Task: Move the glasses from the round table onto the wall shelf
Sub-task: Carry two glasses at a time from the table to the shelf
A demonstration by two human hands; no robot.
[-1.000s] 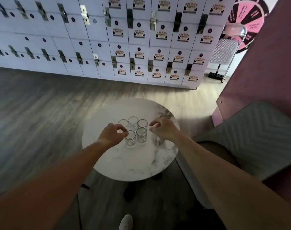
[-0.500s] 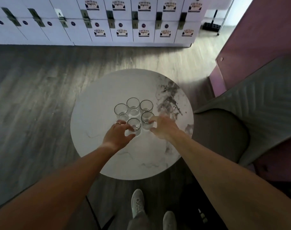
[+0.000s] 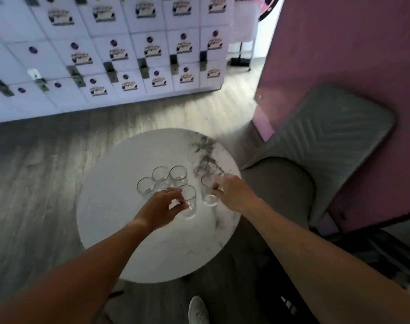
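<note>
Several clear drinking glasses stand on a round white marble-look table (image 3: 119, 230). Three of them (image 3: 160, 175) sit untouched in a cluster at the table's middle. My left hand (image 3: 162, 208) is closed around a glass (image 3: 189, 199) just in front of that cluster. My right hand (image 3: 234, 195) grips another glass (image 3: 208, 191), pulled away to the right of the group. Whether the two held glasses are lifted off the tabletop is unclear. No wall shelf is in view.
A grey padded chair (image 3: 320, 148) stands right of the table against a pink wall (image 3: 351, 54). White lockers (image 3: 129, 54) fill the far wall. Grey wood floor (image 3: 35, 171) lies to the left. My shoe (image 3: 198, 311) shows beneath the table edge.
Both hands have closed on the two front glasses. The right-hand glass has slid right, away from the cluster. The camera has tilted up again.
</note>
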